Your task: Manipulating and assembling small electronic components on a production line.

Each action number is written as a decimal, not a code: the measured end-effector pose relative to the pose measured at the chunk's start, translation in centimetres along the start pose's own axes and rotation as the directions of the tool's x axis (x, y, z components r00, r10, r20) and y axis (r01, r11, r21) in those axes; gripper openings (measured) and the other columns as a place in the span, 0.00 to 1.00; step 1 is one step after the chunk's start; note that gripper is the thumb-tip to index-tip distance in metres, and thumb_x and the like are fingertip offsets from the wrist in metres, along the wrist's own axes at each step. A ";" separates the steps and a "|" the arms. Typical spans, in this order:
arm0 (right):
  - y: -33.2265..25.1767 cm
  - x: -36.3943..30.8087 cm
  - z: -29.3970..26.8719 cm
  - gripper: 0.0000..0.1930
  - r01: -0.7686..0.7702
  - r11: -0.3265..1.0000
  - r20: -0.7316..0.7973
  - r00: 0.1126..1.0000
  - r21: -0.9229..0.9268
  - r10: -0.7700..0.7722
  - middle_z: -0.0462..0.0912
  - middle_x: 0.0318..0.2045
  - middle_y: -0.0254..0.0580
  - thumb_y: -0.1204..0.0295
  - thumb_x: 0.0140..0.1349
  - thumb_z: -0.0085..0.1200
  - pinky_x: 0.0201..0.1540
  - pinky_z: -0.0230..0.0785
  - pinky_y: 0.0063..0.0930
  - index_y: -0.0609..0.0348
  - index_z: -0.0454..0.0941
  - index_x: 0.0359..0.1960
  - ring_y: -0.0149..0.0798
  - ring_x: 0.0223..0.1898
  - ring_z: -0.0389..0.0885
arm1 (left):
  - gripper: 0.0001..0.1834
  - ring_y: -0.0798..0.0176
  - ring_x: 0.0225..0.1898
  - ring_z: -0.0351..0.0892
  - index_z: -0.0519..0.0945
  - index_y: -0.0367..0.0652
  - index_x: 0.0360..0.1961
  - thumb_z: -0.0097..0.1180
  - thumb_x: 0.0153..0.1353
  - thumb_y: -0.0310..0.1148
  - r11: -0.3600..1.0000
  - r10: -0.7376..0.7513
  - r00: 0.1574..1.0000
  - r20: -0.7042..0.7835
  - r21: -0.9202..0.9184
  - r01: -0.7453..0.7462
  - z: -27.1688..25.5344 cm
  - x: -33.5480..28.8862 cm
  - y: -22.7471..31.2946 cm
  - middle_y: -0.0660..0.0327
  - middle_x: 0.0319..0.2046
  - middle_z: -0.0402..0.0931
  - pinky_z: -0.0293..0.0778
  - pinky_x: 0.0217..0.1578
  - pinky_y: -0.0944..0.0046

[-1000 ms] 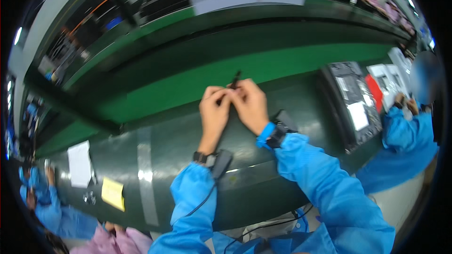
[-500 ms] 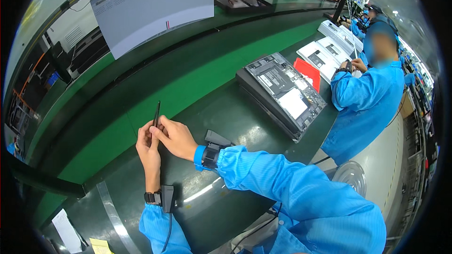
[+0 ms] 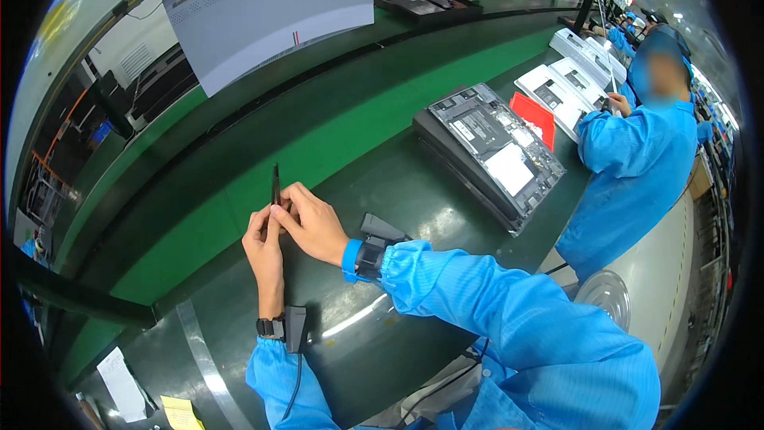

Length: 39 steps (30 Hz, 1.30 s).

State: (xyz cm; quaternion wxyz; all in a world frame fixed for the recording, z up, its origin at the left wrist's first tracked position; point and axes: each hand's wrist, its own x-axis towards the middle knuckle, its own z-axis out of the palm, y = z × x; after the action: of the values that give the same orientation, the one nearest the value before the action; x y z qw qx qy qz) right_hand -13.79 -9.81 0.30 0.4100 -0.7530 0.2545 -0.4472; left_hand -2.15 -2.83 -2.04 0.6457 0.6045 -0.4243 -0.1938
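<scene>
Both of my hands meet over the green bench, fingertips pinched around a slim black tool (image 3: 276,179) that points upward and away from me. Its shape resembles tweezers, but its exact kind cannot be made out. My left hand (image 3: 264,247) closes on its lower end, and my right hand (image 3: 317,227) grips there too, thumb and fingers pressed against it. The fingers hide the lower part of the tool. A blue band and a black strapped device circle my right wrist; a similar black device sits on my left wrist.
To the right, an opened laptop base (image 3: 493,147) tops a dark stack beside a red tray (image 3: 533,118). A co-worker in blue (image 3: 637,167) handles white panels (image 3: 561,95). A grey monitor (image 3: 270,16) stands ahead. Paper (image 3: 121,386) and yellow notes (image 3: 181,412) lie at lower left.
The whole view has shifted slightly, so things appear a little further right. My hands keep their hold on the black tool, which now stands more upright.
</scene>
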 end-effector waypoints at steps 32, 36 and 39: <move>-0.4 -0.1 0.1 0.14 -0.052 0.998 0.125 0.991 -0.022 0.054 0.85 0.33 0.50 0.59 0.74 0.44 0.37 0.73 0.48 0.56 0.75 0.47 0.55 0.36 0.84 | 0.24 0.71 0.32 0.76 0.78 0.32 0.55 0.41 0.77 0.44 0.958 -0.138 0.984 -0.109 -0.266 0.105 0.2 -0.2 1.8 0.60 0.39 0.79 0.74 0.34 0.70; -0.4 0.0 -0.1 0.15 -0.082 0.997 0.166 0.983 -0.009 0.083 0.85 0.32 0.50 0.59 0.75 0.42 0.36 0.73 0.48 0.54 0.75 0.50 0.56 0.35 0.84 | 0.25 0.71 0.33 0.76 0.78 0.32 0.55 0.40 0.78 0.44 0.954 -0.132 0.985 -0.115 -0.286 0.095 0.5 -0.2 2.6 0.59 0.39 0.79 0.75 0.35 0.70; -0.1 0.0 0.1 0.15 -0.048 0.999 0.164 0.985 0.019 0.044 0.85 0.32 0.49 0.60 0.75 0.42 0.38 0.74 0.45 0.53 0.75 0.53 0.54 0.35 0.84 | 0.26 0.70 0.34 0.77 0.77 0.32 0.56 0.39 0.78 0.46 0.954 -0.135 0.985 -0.110 -0.283 0.099 0.3 -0.2 2.6 0.57 0.42 0.79 0.75 0.35 0.69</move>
State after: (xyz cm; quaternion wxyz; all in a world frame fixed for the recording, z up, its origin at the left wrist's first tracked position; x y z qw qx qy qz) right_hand -13.75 -9.70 0.34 0.4482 -0.7765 0.2322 -0.3772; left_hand -3.23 -2.38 0.32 0.7371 0.5436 -0.3142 -0.2498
